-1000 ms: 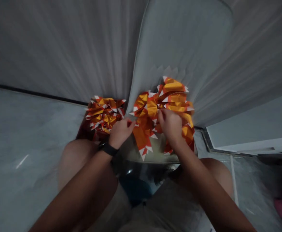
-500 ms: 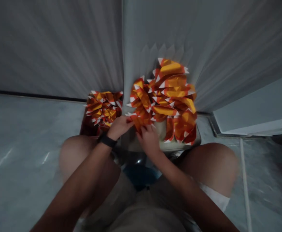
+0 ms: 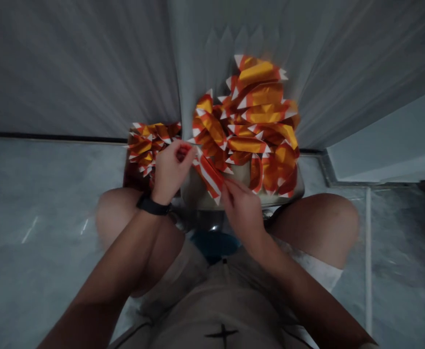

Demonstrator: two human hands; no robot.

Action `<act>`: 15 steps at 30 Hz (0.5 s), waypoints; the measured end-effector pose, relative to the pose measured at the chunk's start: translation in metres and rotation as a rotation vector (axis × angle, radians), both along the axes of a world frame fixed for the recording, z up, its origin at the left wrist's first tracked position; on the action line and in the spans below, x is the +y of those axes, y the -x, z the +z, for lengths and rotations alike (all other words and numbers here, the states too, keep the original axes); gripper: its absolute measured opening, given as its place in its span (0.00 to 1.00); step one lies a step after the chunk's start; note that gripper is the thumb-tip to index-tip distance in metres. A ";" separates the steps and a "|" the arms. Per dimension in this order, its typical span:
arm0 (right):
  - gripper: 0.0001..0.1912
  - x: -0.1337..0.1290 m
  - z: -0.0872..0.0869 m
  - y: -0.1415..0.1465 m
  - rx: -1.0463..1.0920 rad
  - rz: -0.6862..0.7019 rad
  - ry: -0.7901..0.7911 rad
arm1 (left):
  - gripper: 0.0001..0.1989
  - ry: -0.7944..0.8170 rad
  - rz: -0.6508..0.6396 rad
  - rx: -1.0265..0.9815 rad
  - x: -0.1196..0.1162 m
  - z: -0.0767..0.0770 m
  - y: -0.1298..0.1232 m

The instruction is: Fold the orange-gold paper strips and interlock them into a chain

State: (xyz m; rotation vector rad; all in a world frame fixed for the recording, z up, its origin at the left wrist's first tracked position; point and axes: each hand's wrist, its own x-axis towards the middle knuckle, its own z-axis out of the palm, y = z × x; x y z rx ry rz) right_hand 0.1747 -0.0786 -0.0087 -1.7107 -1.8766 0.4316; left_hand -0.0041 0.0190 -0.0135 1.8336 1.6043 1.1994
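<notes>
My left hand (image 3: 171, 168), with a black band at the wrist, pinches the upper end of a folded red-and-white paper strip (image 3: 208, 177). Its lower right edge is between the thumb and fingers of my right hand (image 3: 243, 206). The strip slants between both hands, above the near edge of a pale metal-looking stand (image 3: 241, 182). Just beyond lies a heap of shiny orange, red and white folded paper pieces (image 3: 263, 114) with pointed white ends. Left of my left hand, a dark red box (image 3: 130, 172) holds more such pieces (image 3: 149, 138).
Grey pleated curtain-like panels (image 3: 89, 72) rise behind the stand. My bent knees (image 3: 318, 218) flank it. Pale marbled floor (image 3: 34, 218) spreads at the left, and a white panel with a dark frame (image 3: 390, 140) stands at the right. Something blue (image 3: 214, 242) is below, between my legs.
The strip has come off the heap toward me and now slants with its white edge showing. My right hand has moved right and nearer; the view has tilted down slightly.
</notes>
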 end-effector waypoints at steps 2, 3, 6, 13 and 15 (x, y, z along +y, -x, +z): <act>0.17 -0.009 0.007 -0.019 0.100 -0.019 -0.080 | 0.10 -0.081 -0.026 -0.050 -0.009 0.007 -0.011; 0.17 -0.010 0.009 -0.029 0.129 -0.043 -0.116 | 0.10 -0.098 -0.038 -0.061 -0.012 0.008 -0.016; 0.16 0.001 0.010 -0.050 0.213 -0.116 -0.194 | 0.12 -0.052 -0.057 -0.083 -0.016 0.002 -0.029; 0.16 0.050 -0.002 -0.034 0.503 0.053 -0.185 | 0.22 0.217 -0.320 -0.480 -0.005 -0.011 -0.059; 0.15 0.057 -0.007 -0.031 0.603 0.104 -0.179 | 0.23 0.273 -0.333 -0.560 -0.003 -0.011 -0.065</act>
